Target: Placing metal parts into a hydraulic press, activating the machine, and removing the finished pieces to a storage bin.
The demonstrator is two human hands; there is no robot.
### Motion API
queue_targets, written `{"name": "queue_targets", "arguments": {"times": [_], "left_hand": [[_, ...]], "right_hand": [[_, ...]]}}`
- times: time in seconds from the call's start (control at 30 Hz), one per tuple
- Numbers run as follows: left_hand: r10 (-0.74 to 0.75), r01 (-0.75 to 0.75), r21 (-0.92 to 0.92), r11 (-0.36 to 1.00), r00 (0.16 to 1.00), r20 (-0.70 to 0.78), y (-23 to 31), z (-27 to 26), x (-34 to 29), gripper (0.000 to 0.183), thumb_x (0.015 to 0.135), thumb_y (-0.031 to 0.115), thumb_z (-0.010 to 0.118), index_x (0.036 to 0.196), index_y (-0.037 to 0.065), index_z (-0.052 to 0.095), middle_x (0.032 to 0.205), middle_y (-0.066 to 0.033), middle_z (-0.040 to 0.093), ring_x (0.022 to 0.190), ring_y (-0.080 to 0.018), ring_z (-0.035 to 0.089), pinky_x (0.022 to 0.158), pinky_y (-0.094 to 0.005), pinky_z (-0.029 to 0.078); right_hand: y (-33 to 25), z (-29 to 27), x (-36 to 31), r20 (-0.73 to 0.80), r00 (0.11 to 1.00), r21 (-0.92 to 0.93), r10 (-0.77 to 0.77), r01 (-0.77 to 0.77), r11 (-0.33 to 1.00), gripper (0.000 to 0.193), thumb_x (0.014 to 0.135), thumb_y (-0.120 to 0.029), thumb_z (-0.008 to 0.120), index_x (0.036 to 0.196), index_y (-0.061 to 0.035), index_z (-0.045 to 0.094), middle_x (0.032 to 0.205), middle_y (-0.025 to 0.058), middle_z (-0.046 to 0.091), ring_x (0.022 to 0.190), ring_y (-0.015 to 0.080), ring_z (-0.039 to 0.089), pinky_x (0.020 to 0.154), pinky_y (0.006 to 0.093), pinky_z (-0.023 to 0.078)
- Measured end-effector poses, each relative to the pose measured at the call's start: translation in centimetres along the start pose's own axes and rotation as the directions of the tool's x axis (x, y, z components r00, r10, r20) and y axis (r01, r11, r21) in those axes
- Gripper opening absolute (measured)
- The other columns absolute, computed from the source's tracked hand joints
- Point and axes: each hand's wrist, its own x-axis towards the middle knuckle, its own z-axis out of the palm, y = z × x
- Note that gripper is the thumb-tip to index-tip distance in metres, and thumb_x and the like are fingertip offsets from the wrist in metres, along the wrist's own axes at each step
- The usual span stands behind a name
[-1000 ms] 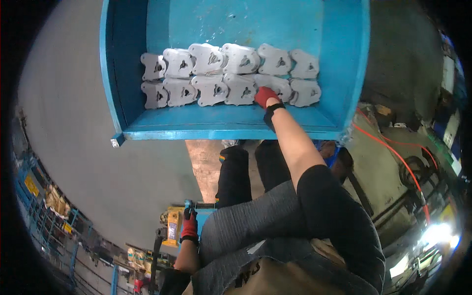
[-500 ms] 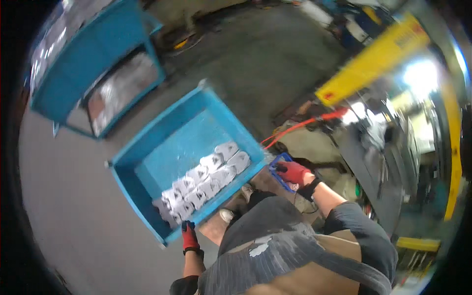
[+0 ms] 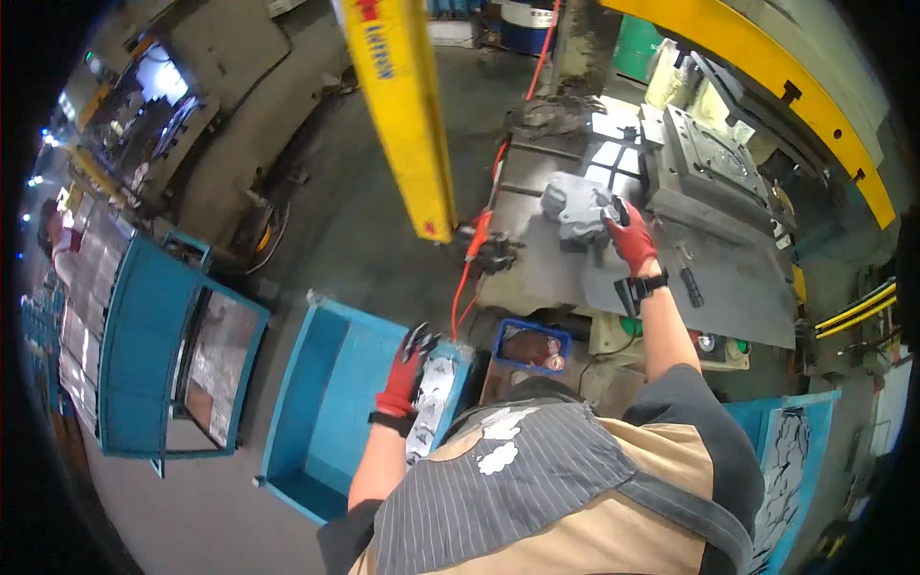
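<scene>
A stack of grey, irregularly shaped metal plates lies on the dark worktable. My right hand, in a red glove with dark fingertips, has its fingers on the stack's right edge and looks closed on a plate there. My left hand, gloved the same way, hovers over the right side of the blue bin. Its fingers are stretched out and nothing shows in them. Beneath and beside it are several grey metal parts in a row; my hand and apron hide some of them.
A small blue basket with a brown item stands between bin and worktable. A red hose hangs beside a yellow beam. A metal die sits at the table's back. Blue carts stand left and right.
My view has turned right toward the worktable. My right hand has gone from the small blue basket to the plate stack. My left hand has moved from the bin's near edge to above its parts.
</scene>
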Motion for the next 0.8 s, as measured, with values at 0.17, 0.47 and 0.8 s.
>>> {"name": "queue_targets", "arguments": {"times": [0.17,0.47,0.8], "left_hand": [[-0.053,0.063,-0.024,0.998,0.948,0.314,1.5,16.2,14.7,0.035,0.089,0.024,0.046,0.118,0.003,0.046,0.109,-0.0079,0.054,0.098,-0.0161,0.053,0.086,-0.0276,0.041],[-0.373,0.465,-0.129,0.876,0.822,0.430,-9.8,24.2,34.2,0.048,0.088,0.040,0.041,0.121,0.005,0.045,0.110,-0.0092,0.056,0.091,-0.0214,0.057,0.079,-0.0310,0.046],[-0.053,0.043,0.083,0.996,0.990,0.127,-5.0,30.2,27.1,0.060,0.089,0.029,0.046,0.133,0.004,0.014,0.115,-0.0126,0.050,0.094,-0.0226,0.055,0.080,-0.0321,0.046]], "right_hand": [[7.4,-1.0,8.3,0.405,0.904,0.478,0.134,-0.334,0.812,0.038,0.079,-0.024,0.061,0.109,-0.0009,0.054,0.091,0.0065,0.061,0.082,0.0139,0.054,0.074,0.0276,0.043],[10.1,2.5,9.6,0.344,0.934,0.214,0.093,-0.175,0.961,0.057,0.069,-0.021,0.072,0.117,-0.0020,0.049,0.104,0.0109,0.058,0.092,0.0163,0.054,0.079,0.0276,0.043],[12.6,3.8,5.4,0.206,0.978,0.722,0.037,-0.177,0.668,0.048,0.076,-0.005,0.060,0.121,-0.0020,0.042,0.108,0.0047,0.053,0.096,0.0123,0.050,0.086,0.0259,0.040]]}}
